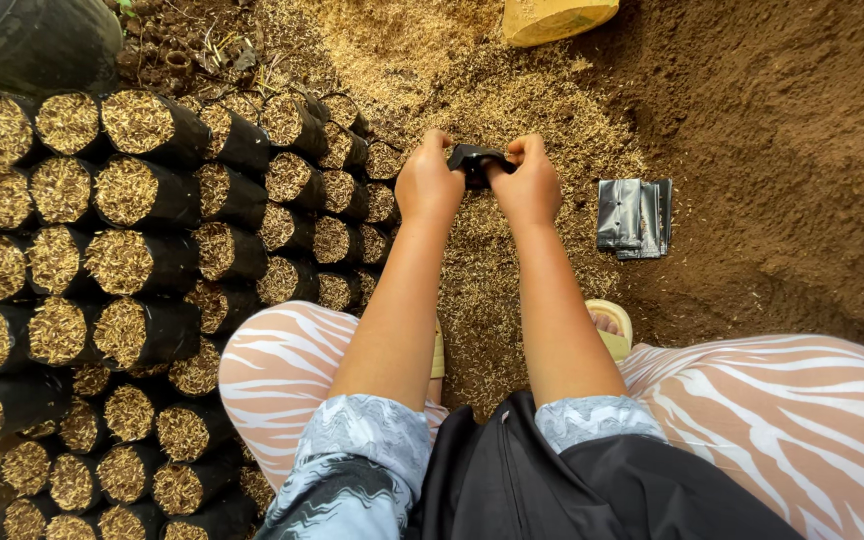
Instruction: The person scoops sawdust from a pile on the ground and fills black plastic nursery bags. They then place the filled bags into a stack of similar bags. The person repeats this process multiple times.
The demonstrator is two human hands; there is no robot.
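Both my hands are stretched out in front of me over a spread of rice husk. My left hand and my right hand pinch the two sides of one small black plastic nursery bag, held between them just above the husk. Whether the bag holds any filling is hidden by my fingers. To the right, a flat stack of empty black bags lies on the ground, about a hand's width from my right hand.
Rows of several filled black bags, topped with husk, are packed on the left. Dark soil is heaped on the right. A yellow sack sits at the top, a black container at top left. My knees and sandal are below.
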